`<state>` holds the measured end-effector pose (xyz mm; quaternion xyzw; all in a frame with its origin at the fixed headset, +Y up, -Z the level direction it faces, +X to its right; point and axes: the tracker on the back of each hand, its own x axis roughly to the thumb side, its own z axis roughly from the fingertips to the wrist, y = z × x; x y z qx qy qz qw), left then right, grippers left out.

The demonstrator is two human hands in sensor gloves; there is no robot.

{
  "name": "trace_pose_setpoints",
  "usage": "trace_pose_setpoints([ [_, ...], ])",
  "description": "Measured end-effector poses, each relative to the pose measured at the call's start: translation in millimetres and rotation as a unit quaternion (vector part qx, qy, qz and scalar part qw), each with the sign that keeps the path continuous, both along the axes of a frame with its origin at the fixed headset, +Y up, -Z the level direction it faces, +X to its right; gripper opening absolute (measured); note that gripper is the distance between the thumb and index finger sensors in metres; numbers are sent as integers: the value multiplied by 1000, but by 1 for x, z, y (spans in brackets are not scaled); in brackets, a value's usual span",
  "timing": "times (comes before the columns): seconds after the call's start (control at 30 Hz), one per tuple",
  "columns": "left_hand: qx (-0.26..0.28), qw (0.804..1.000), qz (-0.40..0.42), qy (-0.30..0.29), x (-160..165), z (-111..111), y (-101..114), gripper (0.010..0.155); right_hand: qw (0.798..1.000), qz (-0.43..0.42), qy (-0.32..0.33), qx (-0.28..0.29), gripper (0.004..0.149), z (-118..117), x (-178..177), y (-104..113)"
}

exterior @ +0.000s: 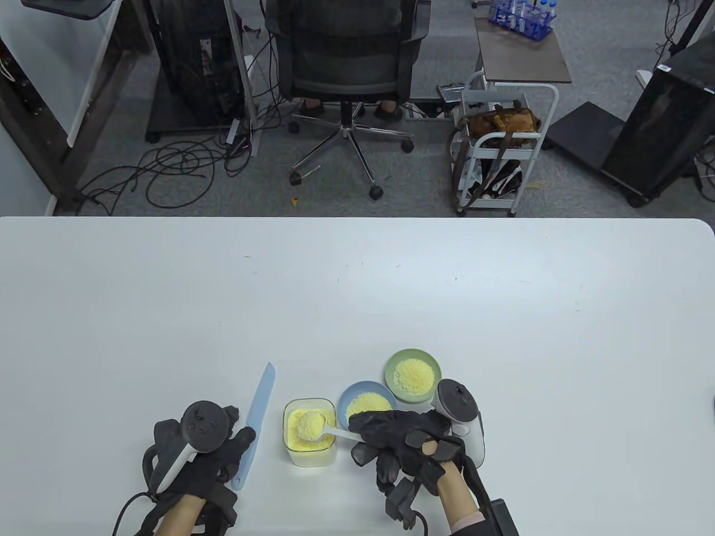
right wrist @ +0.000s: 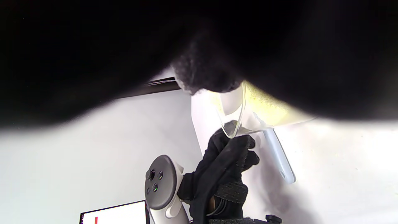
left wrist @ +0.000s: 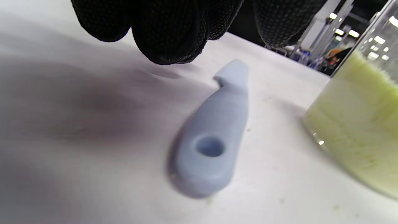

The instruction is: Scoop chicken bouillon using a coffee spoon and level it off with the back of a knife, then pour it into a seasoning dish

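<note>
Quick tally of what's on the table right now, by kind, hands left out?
Knife: 1, light blue, flat on the table
Spoon: 1, white, heaped with bouillon
Clear container of bouillon: 1
Round dishes: 2, one blue, one green, both holding yellow granules
Total: 5

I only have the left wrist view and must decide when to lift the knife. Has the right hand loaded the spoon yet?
Observer: Yes. The coffee spoon carries a heaped mound above the bouillon container.
Operator: Who holds it?
Observer: The right hand grips its handle, just in front of the blue dish.
Operator: And my knife?
Observer: The knife lies flat on the table, blade pointing away; the left hand sits at its handle, not gripping.
</note>
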<state>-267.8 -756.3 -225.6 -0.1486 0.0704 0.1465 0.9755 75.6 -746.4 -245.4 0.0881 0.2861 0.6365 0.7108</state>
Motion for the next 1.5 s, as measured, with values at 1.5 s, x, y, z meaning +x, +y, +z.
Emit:
trace_pose_setpoints([
  [1.5,-11,936,263,-234,48,19,24,48,999,24,-5,22,41,0,-3,5],
])
